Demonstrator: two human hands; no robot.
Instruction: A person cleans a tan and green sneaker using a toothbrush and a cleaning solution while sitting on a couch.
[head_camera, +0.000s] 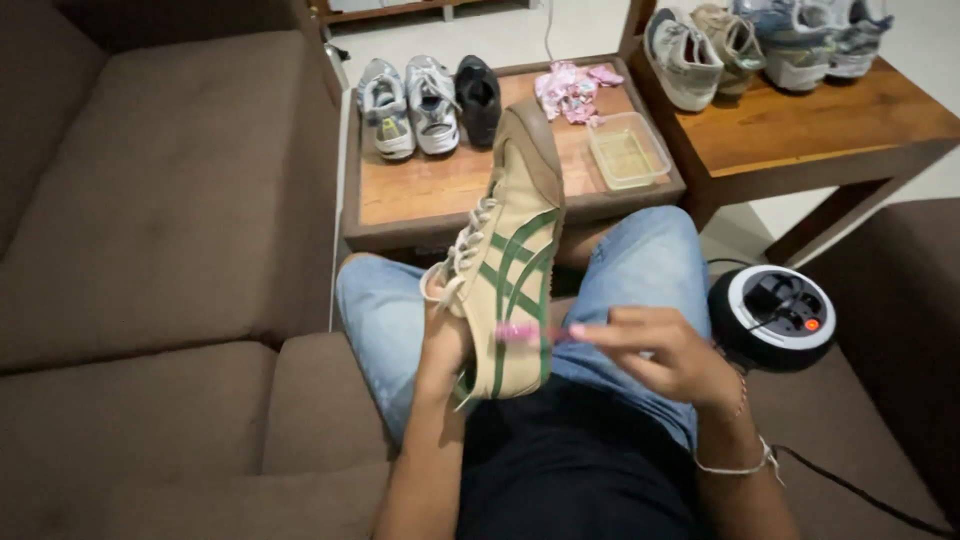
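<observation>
My left hand (442, 345) grips a beige sneaker (510, 250) with green stripes and white laces, held toe-away over my lap. My right hand (660, 350) pinches a small pink brush (520, 333), whose head lies against the sneaker's striped side near the heel. I sit on a brown sofa in blue denim shorts.
A low wooden table (430, 190) ahead holds a grey sneaker pair (408, 105), a black shoe (479, 98), a pink cloth (572, 88) and a clear plastic tub (627, 150). A second table (800, 120) at right carries several shoes. A round black-and-white cord reel (775, 315) sits by my right knee.
</observation>
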